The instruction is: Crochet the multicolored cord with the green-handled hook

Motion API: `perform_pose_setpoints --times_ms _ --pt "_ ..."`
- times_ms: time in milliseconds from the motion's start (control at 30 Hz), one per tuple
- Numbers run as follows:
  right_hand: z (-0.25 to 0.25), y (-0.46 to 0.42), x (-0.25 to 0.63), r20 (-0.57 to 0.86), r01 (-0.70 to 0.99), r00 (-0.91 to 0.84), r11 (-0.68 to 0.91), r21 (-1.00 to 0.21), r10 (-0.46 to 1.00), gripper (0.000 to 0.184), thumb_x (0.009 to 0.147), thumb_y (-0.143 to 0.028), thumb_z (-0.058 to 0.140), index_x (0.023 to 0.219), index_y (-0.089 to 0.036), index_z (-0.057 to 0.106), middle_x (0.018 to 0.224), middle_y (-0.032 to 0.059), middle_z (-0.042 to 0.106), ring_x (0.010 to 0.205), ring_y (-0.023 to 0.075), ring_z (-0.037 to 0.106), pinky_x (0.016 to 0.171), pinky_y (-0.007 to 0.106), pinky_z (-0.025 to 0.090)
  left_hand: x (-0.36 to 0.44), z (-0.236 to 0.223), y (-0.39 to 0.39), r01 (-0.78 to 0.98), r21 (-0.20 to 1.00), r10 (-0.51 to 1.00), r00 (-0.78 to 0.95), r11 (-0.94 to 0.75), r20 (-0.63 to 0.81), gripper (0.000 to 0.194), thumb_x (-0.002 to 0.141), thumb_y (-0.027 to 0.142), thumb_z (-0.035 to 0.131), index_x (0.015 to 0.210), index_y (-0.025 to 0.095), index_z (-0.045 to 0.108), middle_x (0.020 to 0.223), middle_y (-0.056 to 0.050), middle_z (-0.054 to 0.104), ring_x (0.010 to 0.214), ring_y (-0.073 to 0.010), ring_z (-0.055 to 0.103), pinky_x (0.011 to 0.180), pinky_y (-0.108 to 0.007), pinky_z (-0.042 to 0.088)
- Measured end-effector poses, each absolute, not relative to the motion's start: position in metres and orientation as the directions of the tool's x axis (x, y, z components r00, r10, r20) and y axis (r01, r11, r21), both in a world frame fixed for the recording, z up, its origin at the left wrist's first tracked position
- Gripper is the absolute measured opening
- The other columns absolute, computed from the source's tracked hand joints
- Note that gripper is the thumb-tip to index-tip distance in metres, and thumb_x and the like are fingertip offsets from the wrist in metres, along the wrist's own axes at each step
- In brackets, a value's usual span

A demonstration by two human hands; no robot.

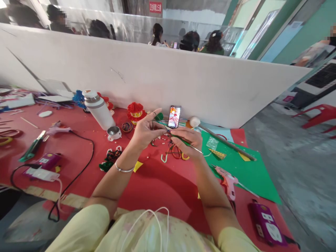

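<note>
Both my hands are raised over the red table [147,182], meeting at a thin green pipe cleaner [181,139]. My left hand [145,131] pinches its upper end, where a green tuft [159,116] sticks up by the fingertips. My right hand [190,140] is closed around the lower stretch, and a pale tail of it pokes out to the right. Under the hands lie scissors with orange handles [176,152] and small scraps. A phone [174,116] leans against the white wall just behind my fingers, its screen lit.
A white flask [99,109] with its cap [114,133] beside it, a red pompom figure [135,112], a purple glue gun [59,129] with a black cord, a pink glue gun [228,182], green paper [249,171], a long stick [228,142], purple power strips [266,224]. People sit beyond the wall.
</note>
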State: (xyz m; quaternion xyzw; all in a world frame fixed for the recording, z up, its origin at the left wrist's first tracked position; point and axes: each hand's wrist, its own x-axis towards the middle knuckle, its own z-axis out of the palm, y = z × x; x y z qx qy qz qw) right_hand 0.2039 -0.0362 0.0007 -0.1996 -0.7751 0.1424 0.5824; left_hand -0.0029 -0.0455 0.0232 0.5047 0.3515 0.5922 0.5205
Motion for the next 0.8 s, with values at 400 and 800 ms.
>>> perform_pose_setpoints --times_ms 400,800 --pt "-0.024 -0.034 0.197 0.955 0.454 -0.166 0.879 -0.147 0.246 0.05 0.097 -0.014 0.072 0.144 -0.031 0.069 0.126 0.0073 0.085 0.11 0.0233 0.085 0.096 0.037 0.073 0.023 0.022 -0.045 -0.289 0.908 0.952 -0.129 -0.303 0.276 0.099 0.065 0.019 0.095 0.157 0.015 0.059 0.071 0.001 0.078 0.056 -0.0101 0.063 0.052 -0.021 0.049" --pt "-0.019 -0.028 0.206 0.935 0.206 -0.036 0.918 -0.339 0.353 0.03 0.096 -0.033 0.078 0.126 -0.037 0.081 0.113 0.0022 0.088 0.098 0.0226 0.086 0.085 0.036 0.074 0.012 0.031 -0.046 -0.477 0.875 0.987 0.079 -0.086 0.14 0.089 0.061 0.018 0.1 0.145 0.021 0.07 0.069 0.003 0.075 0.041 -0.0026 0.04 0.038 -0.02 0.025"
